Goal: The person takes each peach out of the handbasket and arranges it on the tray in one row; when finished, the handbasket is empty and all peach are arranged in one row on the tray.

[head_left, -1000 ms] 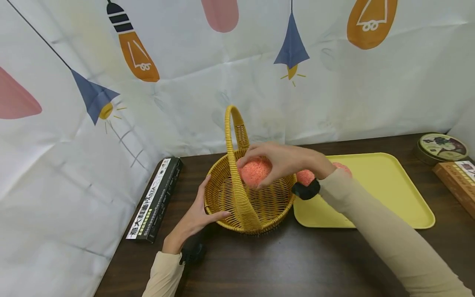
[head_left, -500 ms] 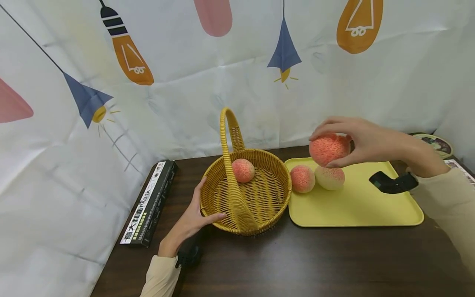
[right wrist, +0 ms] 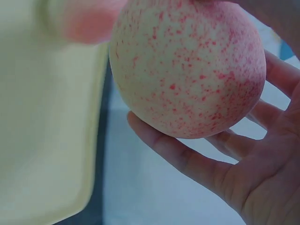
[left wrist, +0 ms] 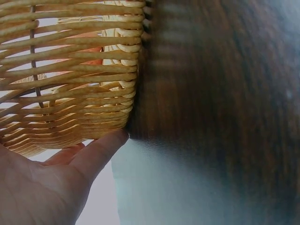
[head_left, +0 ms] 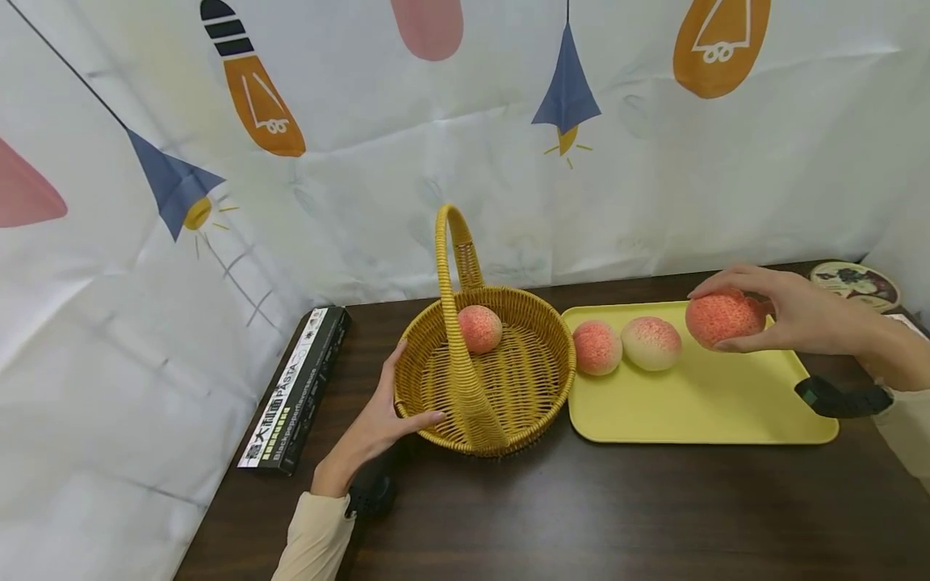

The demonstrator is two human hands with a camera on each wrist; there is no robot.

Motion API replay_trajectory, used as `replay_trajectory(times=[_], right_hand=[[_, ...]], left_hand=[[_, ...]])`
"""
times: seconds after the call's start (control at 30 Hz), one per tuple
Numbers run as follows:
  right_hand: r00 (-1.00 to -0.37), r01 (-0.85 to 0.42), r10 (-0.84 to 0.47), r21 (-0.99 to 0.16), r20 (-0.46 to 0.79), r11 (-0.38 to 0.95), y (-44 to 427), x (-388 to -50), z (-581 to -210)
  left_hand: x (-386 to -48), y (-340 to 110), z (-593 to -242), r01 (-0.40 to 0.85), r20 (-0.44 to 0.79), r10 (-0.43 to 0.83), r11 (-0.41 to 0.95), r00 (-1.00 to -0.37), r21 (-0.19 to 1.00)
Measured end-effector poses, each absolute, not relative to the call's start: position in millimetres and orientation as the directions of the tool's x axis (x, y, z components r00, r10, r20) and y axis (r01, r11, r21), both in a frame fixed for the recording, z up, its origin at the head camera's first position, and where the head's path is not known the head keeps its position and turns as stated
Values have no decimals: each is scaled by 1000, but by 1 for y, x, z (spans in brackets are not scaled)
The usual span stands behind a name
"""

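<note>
In the head view, the work seemed to be partway along. One peach-coloured ball [head_left: 481, 328] lay inside the wicker basket [head_left: 523, 387] at the centre of the frame, under its arched handle. On the yellow tray [head_left: 726, 411] at centre right sat two more, a redder ball [head_left: 597, 348] near the left edge and a paler ball [head_left: 651, 343] just beside it. The right hand [head_left: 806, 311], at right, pinched the held ball [head_left: 724, 319] above the tray; that one was not yet let go. The left hand [head_left: 378, 415], at lower centre-left, rested its spread grip against the basket's near-left side. A black pasta box [head_left: 294, 391] lay on the bench [head_left: 552, 516] at left.

In the left wrist view, the basket's woven wall filled the upper left, a reddish patch showing through its gaps. A straight digit touched the wall from lower left.

In the right wrist view, fingers curved around the speckled held ball at upper centre. The tray stood at left, with a blurred pinkish ball at the upper left.
</note>
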State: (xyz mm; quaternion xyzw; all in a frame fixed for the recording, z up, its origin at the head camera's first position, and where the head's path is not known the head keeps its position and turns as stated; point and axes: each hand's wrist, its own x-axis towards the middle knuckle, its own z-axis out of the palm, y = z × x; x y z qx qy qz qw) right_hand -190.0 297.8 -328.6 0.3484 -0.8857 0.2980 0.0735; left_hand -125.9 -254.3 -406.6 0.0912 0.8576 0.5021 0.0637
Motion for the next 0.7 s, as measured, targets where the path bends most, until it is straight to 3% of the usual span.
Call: replay_trajectory(times=[0.13,0.37,0.7], right_hand=[[-762,-647,-558,-428,330,631,309,-193,-348],[-782,-611,-567,-499,258,614,315,-198,-371],[-863,-467,-487,-573,130,674,312,-197,-381]], left_hand=[[-126,-253,-406,96,-12,224,465,-975,880],[-124,-253,-405,84,-21,216,466,-976,881],[-125,-254,-405,83,-29,218,485,-975,870]])
